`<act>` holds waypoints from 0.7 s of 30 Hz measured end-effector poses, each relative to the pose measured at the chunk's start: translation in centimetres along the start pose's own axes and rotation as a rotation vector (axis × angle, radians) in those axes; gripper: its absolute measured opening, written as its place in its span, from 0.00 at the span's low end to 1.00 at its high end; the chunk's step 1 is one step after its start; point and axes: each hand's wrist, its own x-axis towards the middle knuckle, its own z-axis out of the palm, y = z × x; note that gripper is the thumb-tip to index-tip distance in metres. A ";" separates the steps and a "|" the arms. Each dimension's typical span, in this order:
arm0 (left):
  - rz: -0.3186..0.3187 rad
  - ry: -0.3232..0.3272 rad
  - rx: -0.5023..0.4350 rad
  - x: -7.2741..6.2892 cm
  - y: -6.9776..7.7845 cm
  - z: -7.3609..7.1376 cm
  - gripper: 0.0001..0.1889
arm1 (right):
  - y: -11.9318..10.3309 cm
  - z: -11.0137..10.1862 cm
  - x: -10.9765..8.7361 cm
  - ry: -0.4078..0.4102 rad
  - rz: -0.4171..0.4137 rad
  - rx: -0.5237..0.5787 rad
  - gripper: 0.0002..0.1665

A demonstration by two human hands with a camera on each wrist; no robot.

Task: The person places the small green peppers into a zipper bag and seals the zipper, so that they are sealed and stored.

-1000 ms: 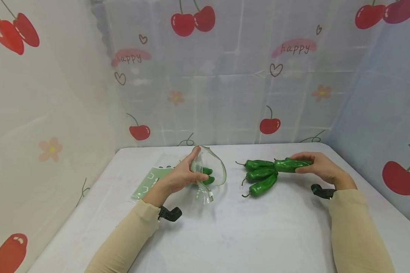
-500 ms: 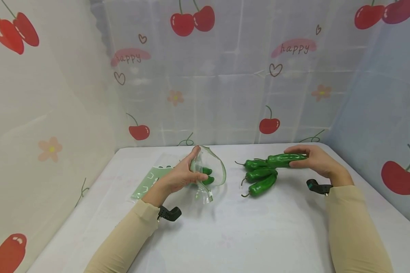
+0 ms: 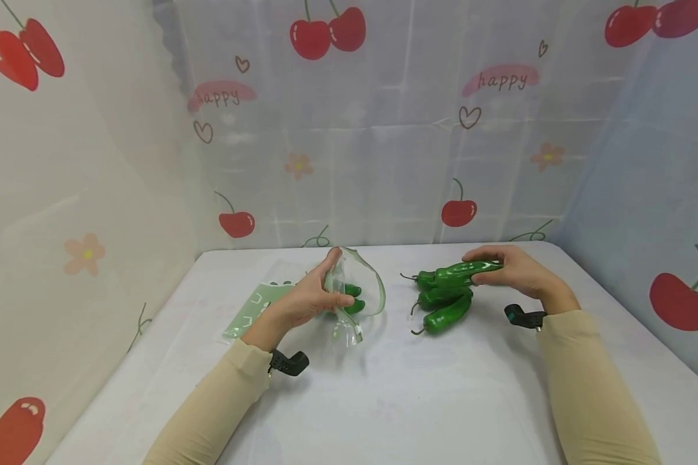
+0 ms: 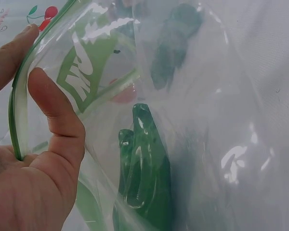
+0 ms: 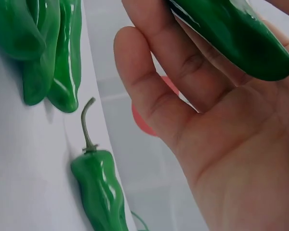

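My left hand (image 3: 305, 300) holds a clear zip bag (image 3: 342, 329) with a green-edged rim, its thumb and fingers spread at the mouth, which gapes to the right. Inside the bag lie green peppers (image 4: 147, 168), seen through the plastic in the left wrist view. My right hand (image 3: 514, 271) grips a long green pepper (image 3: 459, 274) between thumb and fingers, stem end to the left. The held pepper overlaps another green pepper (image 3: 424, 279) in the head view. Two more green peppers lie in front of it, stems also leftward.
In the right wrist view, a separate green pepper (image 5: 100, 187) with a curved stem lies on the white table (image 3: 395, 400). The bag's green printed part (image 3: 250, 310) spreads out left of the left hand. A cherry-patterned curtain (image 3: 372, 168) stands behind the table.
My right hand has lifted its green pepper slightly and carried it left, over the rear pepper of the group. The left hand and the bag have stayed in place.
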 end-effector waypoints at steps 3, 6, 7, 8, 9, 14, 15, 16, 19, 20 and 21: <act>0.004 -0.002 -0.002 0.0 0.0 0.0 0.65 | -0.5 0.2 0.1 0.005 0.007 -0.022 0.27; 0.006 0.002 0.000 0.0 0.0 -0.1 0.66 | -1.0 0.3 0.2 0.014 0.017 -0.044 0.28; 0.006 0.002 0.000 0.0 0.0 -0.1 0.66 | -1.1 0.4 0.2 0.017 0.024 -0.047 0.28; 0.006 0.000 -0.002 0.0 0.0 -0.1 0.66 | -1.3 0.5 0.3 0.019 0.028 -0.045 0.29; 0.004 0.001 -0.001 0.0 0.0 -0.1 0.66 | -1.4 0.6 0.4 0.022 0.034 -0.042 0.29; 0.001 -0.006 -0.012 0.1 0.0 0.0 0.65 | -2.0 1.4 0.9 0.025 0.037 -0.020 0.30; 0.001 -0.006 -0.014 0.0 0.0 0.0 0.65 | -2.0 1.6 1.0 0.026 0.032 -0.018 0.30; 0.002 -0.005 -0.014 0.0 0.0 0.0 0.65 | -2.0 1.8 1.2 0.024 0.026 -0.016 0.29; 0.000 -0.002 -0.006 -0.1 0.0 0.0 0.65 | -2.0 2.2 1.5 0.014 0.013 -0.019 0.27; 0.001 -0.002 -0.003 -0.1 0.0 0.0 0.65 | -2.0 2.4 1.6 0.008 0.002 -0.023 0.27; 0.000 0.000 0.000 -0.1 0.0 0.0 0.65 | -2.0 2.5 1.7 0.001 -0.005 -0.021 0.26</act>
